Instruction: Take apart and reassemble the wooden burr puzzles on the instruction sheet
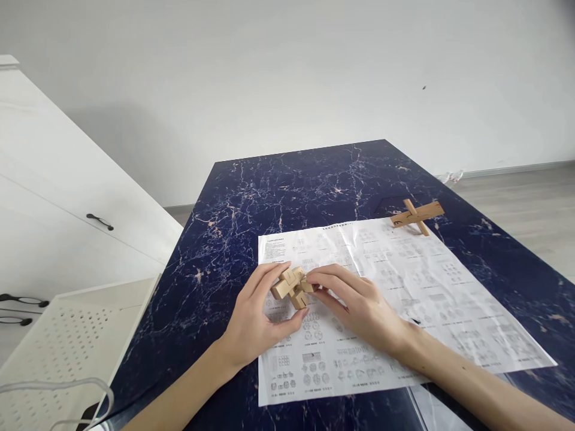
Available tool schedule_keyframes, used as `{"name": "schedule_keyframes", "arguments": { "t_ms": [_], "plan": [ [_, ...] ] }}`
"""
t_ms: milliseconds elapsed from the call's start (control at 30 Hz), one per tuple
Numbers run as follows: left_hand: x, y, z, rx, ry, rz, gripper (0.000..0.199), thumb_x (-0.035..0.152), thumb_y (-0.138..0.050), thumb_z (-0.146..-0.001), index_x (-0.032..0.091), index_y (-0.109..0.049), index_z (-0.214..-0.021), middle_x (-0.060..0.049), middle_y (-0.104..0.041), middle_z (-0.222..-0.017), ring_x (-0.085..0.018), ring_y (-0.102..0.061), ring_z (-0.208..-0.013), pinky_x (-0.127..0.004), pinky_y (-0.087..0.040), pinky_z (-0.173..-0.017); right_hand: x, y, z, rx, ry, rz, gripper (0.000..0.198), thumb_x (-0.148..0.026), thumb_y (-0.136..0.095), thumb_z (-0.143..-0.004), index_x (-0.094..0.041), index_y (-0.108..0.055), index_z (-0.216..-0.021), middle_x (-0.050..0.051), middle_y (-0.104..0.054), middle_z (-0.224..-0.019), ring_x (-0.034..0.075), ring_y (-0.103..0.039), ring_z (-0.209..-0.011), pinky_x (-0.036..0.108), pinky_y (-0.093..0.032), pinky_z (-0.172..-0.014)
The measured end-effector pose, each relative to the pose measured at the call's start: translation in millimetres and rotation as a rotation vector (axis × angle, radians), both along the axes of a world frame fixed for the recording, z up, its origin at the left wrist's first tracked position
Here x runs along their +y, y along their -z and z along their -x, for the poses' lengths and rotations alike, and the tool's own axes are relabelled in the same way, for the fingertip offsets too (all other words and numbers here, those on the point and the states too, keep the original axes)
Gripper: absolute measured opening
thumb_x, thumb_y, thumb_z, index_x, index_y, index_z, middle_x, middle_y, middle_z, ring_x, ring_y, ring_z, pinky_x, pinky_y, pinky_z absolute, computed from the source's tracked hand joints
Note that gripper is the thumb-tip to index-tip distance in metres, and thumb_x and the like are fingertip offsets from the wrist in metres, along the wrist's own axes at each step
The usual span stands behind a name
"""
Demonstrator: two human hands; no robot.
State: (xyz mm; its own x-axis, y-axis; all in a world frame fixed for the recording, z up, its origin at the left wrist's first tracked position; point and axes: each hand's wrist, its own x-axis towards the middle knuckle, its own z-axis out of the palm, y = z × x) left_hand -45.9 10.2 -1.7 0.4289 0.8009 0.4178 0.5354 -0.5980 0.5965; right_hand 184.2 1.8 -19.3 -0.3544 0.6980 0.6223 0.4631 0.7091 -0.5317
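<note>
A pale wooden burr puzzle point(293, 285) of interlocked blocks is between my two hands, above a printed instruction sheet point(377, 263). My left hand point(259, 314) grips it from the left, fingers along its far side and thumb at its near end. From the right, my right hand point(353, 293) pinches a block on the puzzle's right side. Its fingertips are partly hidden behind the wood. Diagrams of puzzle pieces in rows cover the sheet, which lies slightly creased under both hands.
Another wooden piece, a flat bar crossed by a rod point(417, 216), rests at the sheet's far right corner. The dark blue marbled table point(278, 191) reaches toward a white wall. White cabinets point(67, 173) and a perforated panel point(76, 335) with a pale cable point(58, 383) stand left.
</note>
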Motion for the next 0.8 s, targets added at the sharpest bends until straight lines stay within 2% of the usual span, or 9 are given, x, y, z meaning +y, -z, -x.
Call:
{"name": "schedule_keyframes", "arguments": {
  "t_ms": [233,800],
  "plan": [
    [1.4,0.3,1.3,0.025,0.016,0.024,0.067,0.029,-0.081,-0.087,0.029,-0.050,-0.146,-0.009,-0.061,-0.136,-0.028,-0.066,-0.122,-0.046,-0.059,-0.106,-1.6,0.6,-2.5,-0.025,-0.021,0.042,0.024,-0.013,-0.052,-0.109,-0.021,-0.064,-0.128,0.011,-0.074,-0.120,0.023,-0.078,-0.103,0.036,-0.070,-0.082],
    [1.6,2.1,3.4,0.096,0.073,0.057,0.067,0.034,-0.082,-0.089,0.032,-0.049,-0.147,-0.009,-0.061,-0.136,-0.029,-0.064,-0.124,-0.050,-0.058,-0.107,-4.2,-5.8,0.7,-0.022,-0.097,0.037,0.024,-0.013,-0.050,-0.110,-0.020,-0.063,-0.128,0.011,-0.074,-0.119,0.022,-0.078,-0.101,0.035,-0.070,-0.083]
  ]
}}
